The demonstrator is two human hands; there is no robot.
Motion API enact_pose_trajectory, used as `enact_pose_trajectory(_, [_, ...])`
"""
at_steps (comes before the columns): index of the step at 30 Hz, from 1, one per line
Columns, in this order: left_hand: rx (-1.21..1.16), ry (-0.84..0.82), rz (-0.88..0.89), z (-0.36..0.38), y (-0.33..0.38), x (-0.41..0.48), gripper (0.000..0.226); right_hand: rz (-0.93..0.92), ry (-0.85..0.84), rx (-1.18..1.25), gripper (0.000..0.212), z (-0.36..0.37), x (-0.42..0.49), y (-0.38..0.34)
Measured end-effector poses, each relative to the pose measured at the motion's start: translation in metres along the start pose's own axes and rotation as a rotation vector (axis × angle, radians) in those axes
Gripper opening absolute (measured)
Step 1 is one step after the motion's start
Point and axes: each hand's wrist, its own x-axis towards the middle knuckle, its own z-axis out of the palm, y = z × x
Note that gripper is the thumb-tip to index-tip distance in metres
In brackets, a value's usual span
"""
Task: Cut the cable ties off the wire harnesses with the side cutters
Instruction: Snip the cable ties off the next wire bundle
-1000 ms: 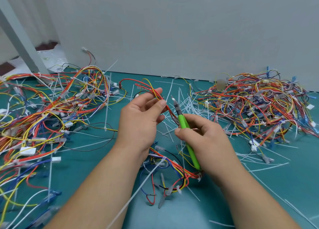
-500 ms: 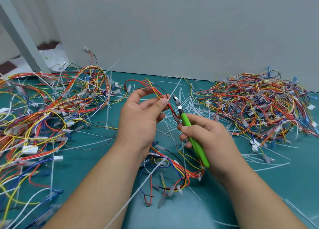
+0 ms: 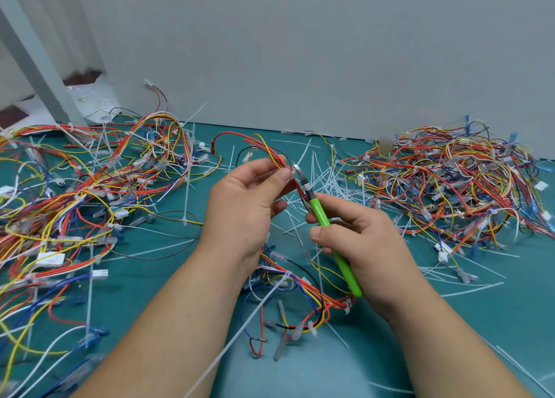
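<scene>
Nearest the camera, between the two forearms, a long white cable tie (image 3: 240, 334) slants across the teal surface (image 3: 465, 322). Just beyond it the lower loop of a wire harness (image 3: 330, 301) of red, yellow, blue and black leads lies on the surface, with white ties around it. Above that loop the right hand (image 3: 372, 247) grips the side cutters (image 3: 319, 214) by their green handles, its fingers (image 3: 339, 207) curled round them and the thumb on the near side; the metal tip points up and to the left. The left hand (image 3: 240, 205) holds the upper end of the harness raised, its fingers (image 3: 277, 181) pinching the red and yellow leads. The cutter tip sits right beside that pinch, at a small white tie (image 3: 289, 174) on the bundle; whether the blades are around it cannot be told. Behind the hands, white tie offcuts (image 3: 322, 172) lie scattered. To the left spreads a large tangle of harnesses (image 3: 90, 187), and to the right lies another heap (image 3: 444, 184), the two well apart. Farthest back stands a plain grey wall (image 3: 300, 52), with a pale post (image 3: 33, 67) at the far left.
</scene>
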Motion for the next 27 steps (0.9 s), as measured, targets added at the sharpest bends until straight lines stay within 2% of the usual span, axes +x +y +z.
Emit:
enact_pose_trajectory(4, [0.017, 0.011, -0.010, 0.0006, 0.0005, -0.0016, 0.014, -0.016, -0.015, 0.007, 0.041, 0.0001, -0.0006, -0.0006])
enact_pose_trajectory(10, [0.024, 0.019, 0.004, 0.0014, 0.0015, -0.0020, 0.018, 0.019, 0.070, 0.072, 0.038, -0.0023, 0.0019, -0.0002])
enact_pose_trajectory(18, [0.031, -0.019, 0.021, 0.0022, 0.0043, -0.0040, 0.023, 0.007, 0.029, 0.076, 0.042, -0.0026, 0.0010, 0.0004])
enact_pose_trajectory(27, [0.000, 0.001, 0.019, 0.0024, 0.0038, -0.0043, 0.021, -0.076, 0.026, -0.119, 0.035, -0.0001, -0.0008, 0.0011])
